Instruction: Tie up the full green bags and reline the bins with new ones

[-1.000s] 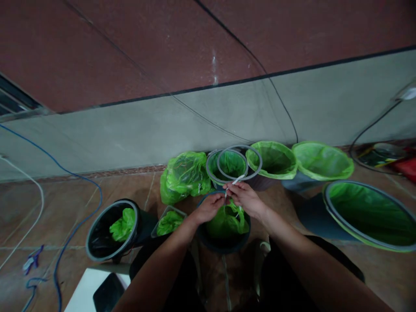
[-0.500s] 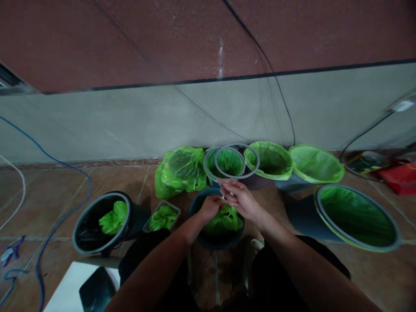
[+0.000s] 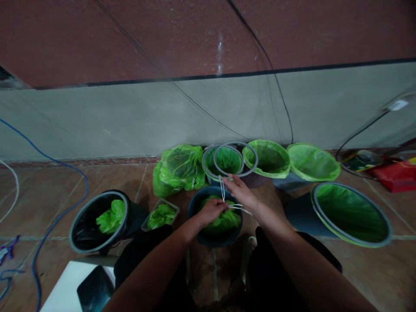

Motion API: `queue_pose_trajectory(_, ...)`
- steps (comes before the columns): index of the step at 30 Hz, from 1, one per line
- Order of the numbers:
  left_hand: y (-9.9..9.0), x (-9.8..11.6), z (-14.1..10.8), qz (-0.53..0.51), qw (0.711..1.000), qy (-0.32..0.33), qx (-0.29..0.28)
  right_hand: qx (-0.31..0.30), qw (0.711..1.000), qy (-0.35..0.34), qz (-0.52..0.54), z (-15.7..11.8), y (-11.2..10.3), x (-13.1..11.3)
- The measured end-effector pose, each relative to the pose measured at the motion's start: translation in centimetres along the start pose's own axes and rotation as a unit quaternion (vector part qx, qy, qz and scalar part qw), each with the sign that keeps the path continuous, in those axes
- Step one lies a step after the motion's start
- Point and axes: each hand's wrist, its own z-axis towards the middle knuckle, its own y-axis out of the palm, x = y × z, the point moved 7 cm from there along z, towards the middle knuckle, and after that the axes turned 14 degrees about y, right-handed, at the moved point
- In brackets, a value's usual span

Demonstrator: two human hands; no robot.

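Over a dark blue bin (image 3: 192,207) between my legs, both hands work on a white drawstring (image 3: 222,189) above a crumpled green plastic bag (image 3: 224,221). My left hand (image 3: 212,210) is closed, pinching the drawstring at its fingertips. One loop rises from there toward the fingertips of my right hand (image 3: 240,191); other white strands pass right, under the right wrist. My right hand's fingers are bent around the upper loop. The bag lies down inside the bin, partly hidden by my hands.
Along the wall stand bins with green liners (image 3: 266,158), a loose grey ring (image 3: 256,161) and a heap of green bags (image 3: 182,164). A lined bin (image 3: 354,214) leans right. Left are a black-lined bin (image 3: 76,234), a small tray (image 3: 177,209) and a blue cable (image 3: 86,184).
My hands have moved slightly apart, the right one up and away from the left. The white drawstring now shows as an open loop between them, with strands stretching right.
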Motion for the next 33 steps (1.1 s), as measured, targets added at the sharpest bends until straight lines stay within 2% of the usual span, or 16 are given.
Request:
queue_pose_trajectory(2, -1.0, -0.5, 0.2, -0.025, 0.998, -0.011, 0.050, 0.006, 0.986, -0.011, -0.166, 0.1, -0.1, 1.3)
queue_pose_trajectory(4, -1.8, -0.9, 0.4, -0.053, 0.994, -0.013, 0.091, -0.007, 0.955, -0.044, -0.294, -0.2, 0.0, 2.1)
queue_pose_trajectory(7, -2.5, -1.3, 0.5, -0.091, 0.988, -0.018, 0.124, -0.032, 0.922, -0.078, -0.377, -1.0, 0.0, 2.4)
queue_pose_trajectory(9, -2.8, -1.4, 0.6, -0.114, 0.984, -0.024, 0.137, -0.070, 0.922, -0.080, -0.373, -1.5, 0.1, 2.4)
queue_pose_trajectory(11, -3.0, -1.4, 0.8, -0.122, 0.982, -0.024, 0.143, -0.138, 0.923, -0.073, -0.352, -2.2, 0.6, 2.6)
queue_pose_trajectory(13, -3.2, -1.1, 0.9, -0.086, 0.988, -0.014, 0.126, -0.209, 0.911, -0.064, -0.350, -2.8, 1.3, 2.9)
queue_pose_trajectory(14, -3.2, -0.9, 1.1, -0.049, 0.993, -0.002, 0.107, -0.225, 0.903, -0.059, -0.360, -3.0, 1.4, 3.0)
queue_pose_trajectory(16, -3.1, 0.0, 1.2, 0.045, 0.997, 0.034, 0.057, -0.184, 0.904, -0.060, -0.382, -2.5, 0.9, 2.6)
queue_pose_trajectory(18, -2.9, 1.2, 1.2, 0.134, 0.987, 0.084, 0.020, -0.085, 0.922, -0.080, -0.370, -1.7, -0.1, 1.6)
queue_pose_trajectory(20, -2.6, 2.6, 0.9, 0.204, 0.969, 0.137, -0.004, -0.037, 0.942, -0.110, -0.315, -1.3, -0.4, 0.9)
queue_pose_trajectory(22, -1.9, 3.8, 0.5, 0.264, 0.946, 0.185, -0.033, -0.080, 0.955, -0.125, -0.257, -1.2, 0.5, 0.9)
queue_pose_trajectory(25, -1.1, 4.7, 0.0, 0.343, 0.911, 0.221, -0.059, -0.153, 0.958, -0.108, -0.216, -1.2, 2.2, 1.9)
queue_pose_trajectory(30, -0.6, 4.7, -0.5, 0.411, 0.880, 0.227, -0.075, -0.149, 0.958, -0.066, -0.236, -0.4, 2.5, 3.2)
queue_pose_trajectory(33, -0.7, 4.4, -0.7, 0.443, 0.869, 0.213, -0.063, -0.140, 0.957, -0.059, -0.247, 0.0, 2.1, 3.5)
